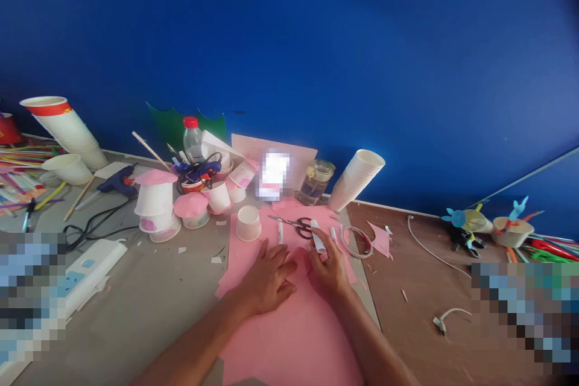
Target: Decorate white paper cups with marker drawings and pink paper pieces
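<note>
My left hand (270, 277) lies palm down on a large pink sheet of paper (294, 338), fingers spread. To its right, my right hand (331, 266) is curled around a short white tube-like piece (318, 237) between thumb and forefinger; its exact kind is unclear. The edge of the sheet bulges up a little between the hands. Just beyond the fingertips are black-handled scissors (302, 228) and a white marker (280, 233). A white paper cup (248, 223) stands past my left hand. A roll of clear tape (357, 242) lies right of my right hand.
Stacked paper cups (357, 180), a glass jar (315, 182) and a bright phone screen (274, 175) stand at the back. Left are pink-topped cup models (156, 205), a blue glue gun (118, 184) and a power strip (90, 268). White cables (434, 247) lie right.
</note>
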Tool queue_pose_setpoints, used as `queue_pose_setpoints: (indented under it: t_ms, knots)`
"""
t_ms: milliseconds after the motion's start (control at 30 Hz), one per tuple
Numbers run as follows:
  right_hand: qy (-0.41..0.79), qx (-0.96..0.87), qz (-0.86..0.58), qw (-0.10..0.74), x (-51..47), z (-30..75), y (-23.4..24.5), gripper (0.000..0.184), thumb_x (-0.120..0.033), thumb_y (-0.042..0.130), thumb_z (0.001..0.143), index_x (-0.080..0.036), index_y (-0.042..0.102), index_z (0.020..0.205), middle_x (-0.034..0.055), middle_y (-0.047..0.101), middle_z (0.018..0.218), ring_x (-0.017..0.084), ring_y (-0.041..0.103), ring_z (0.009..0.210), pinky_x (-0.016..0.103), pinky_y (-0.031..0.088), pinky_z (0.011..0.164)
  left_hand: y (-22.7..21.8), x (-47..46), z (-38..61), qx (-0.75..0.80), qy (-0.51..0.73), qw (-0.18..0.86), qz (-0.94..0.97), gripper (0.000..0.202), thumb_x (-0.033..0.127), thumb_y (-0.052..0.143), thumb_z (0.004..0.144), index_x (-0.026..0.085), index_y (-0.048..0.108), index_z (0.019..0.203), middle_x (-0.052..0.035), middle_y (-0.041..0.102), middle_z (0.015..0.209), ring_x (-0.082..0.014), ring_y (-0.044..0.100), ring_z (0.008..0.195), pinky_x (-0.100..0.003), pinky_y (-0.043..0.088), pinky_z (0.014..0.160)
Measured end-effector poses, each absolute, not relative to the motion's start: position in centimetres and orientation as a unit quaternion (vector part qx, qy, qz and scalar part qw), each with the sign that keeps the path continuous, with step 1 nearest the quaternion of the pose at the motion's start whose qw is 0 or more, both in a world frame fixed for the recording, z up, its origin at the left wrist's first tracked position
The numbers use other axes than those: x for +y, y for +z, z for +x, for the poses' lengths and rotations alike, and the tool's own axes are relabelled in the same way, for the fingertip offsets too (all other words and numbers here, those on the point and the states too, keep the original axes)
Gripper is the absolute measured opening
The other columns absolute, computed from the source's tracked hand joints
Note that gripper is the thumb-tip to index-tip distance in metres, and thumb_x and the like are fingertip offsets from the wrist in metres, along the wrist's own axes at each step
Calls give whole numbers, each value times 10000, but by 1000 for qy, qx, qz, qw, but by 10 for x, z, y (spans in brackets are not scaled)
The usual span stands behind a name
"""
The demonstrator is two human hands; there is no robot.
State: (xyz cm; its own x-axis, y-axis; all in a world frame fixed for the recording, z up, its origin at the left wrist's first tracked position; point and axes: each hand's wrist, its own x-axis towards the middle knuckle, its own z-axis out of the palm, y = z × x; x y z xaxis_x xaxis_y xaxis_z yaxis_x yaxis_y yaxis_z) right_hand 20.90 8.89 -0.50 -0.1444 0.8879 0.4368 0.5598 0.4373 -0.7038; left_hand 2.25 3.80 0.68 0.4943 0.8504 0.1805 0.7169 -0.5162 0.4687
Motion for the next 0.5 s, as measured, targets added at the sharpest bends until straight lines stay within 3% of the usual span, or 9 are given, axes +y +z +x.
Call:
queue_pose_setpoints:
  t_ms: [100,167,333,500]
  knots:
    - [229,-738,-509,381,89,208,-2,366,-255,483,864,-217,520,1226,12,661,786,139,578,569,314,506,641,9,38,23,462,194,175,847,370,289,546,823,222,519,1186,-98,546,1259,-291,390,1265,-597,144,1102]
    - [226,-747,-505,369,90,207,-3,383,-231,494,844,-210,521,1226,-3,645,728,131,553,530,313,502,641,9,39,23,465,195,175,846,419,298,557,812,217,490,1218,-108,540,1261,-291,401,1255,-592,152,1101]
    - [182,-771,-483,373,93,208,-10,403,-152,484,793,-209,564,1184,65,692,965,190,614,724,350,496,726,10,40,24,473,190,165,844,438,291,578,796,218,486,1218,-99,552,1201,-282,441,1204,-564,164,1104]
    - [150,-794,-461,368,95,211,-13,471,-88,447,745,-220,563,1183,68,675,1066,202,610,794,351,484,732,13,38,24,463,190,164,850,334,304,599,788,264,567,1118,-66,556,1097,-278,470,1140,-574,174,1087]
